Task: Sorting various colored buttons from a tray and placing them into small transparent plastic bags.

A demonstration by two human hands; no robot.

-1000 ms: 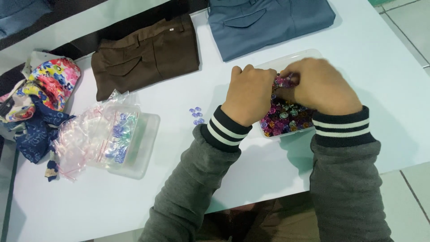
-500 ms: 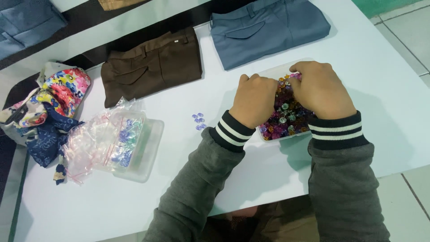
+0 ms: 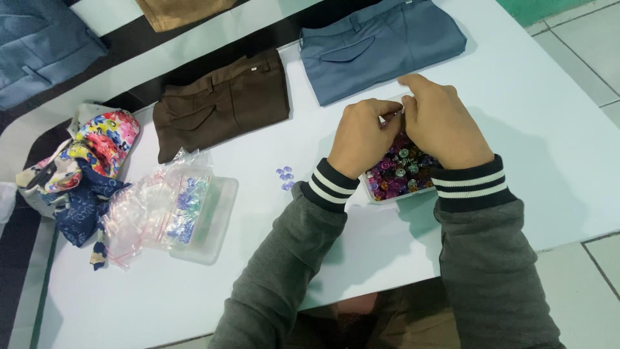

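Both hands have lifted a little since half a second ago, and their fingertips now meet above the far end of the tray instead of lying low over the beads. On the far left of the white table (image 3: 516, 97) lies a bundle of flowered, many-coloured cloth (image 3: 84, 165). Beside it a heap of clear plastic zip bags (image 3: 152, 207) rests on a shallow clear plastic box (image 3: 213, 226). Further right, a few small pale purple beads (image 3: 285, 177) lie loose on the table, just beside the left cuff. Behind them sit folded dark brown trousers (image 3: 223, 103) and, to the right, folded grey-blue trousers (image 3: 381, 45). The left hand (image 3: 361, 139) is curled, its grip pinched on something too small to make out. The right hand (image 3: 442, 126) meets it thumb to thumb, grip likewise pinched; what it holds cannot be told. Under both hands stands the clear tray of purple, pink and silver beads (image 3: 397, 174), partly hidden by the wrists in grey sleeves with striped cuffs.
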